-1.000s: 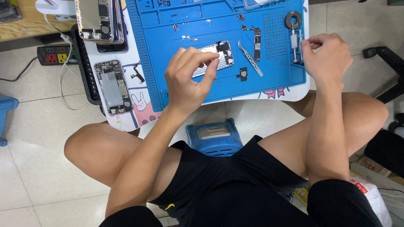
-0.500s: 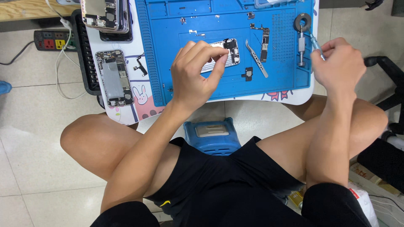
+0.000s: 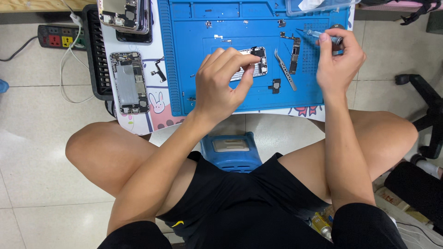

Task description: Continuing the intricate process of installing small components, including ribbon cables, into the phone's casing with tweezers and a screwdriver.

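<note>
The left hand (image 3: 221,83) pinches its fingers shut on the edge of a thin metal plate (image 3: 251,64) lying on the blue mat (image 3: 184,55). It looks light, stiff and easily bent; best held by its edges. The right hand (image 3: 339,62) grips a screwdriver (image 3: 323,36), with tweezers (image 3: 286,69) between the two hands.

Opened phone housing (image 3: 128,82) left of blue mat (image 3: 184,55); tweezers (image 3: 285,69) on mat; power strip (image 3: 57,37) on floor.

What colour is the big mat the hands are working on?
The work mat is bright blue, seen clearly in the head view, under the left hand and right hand.
</note>
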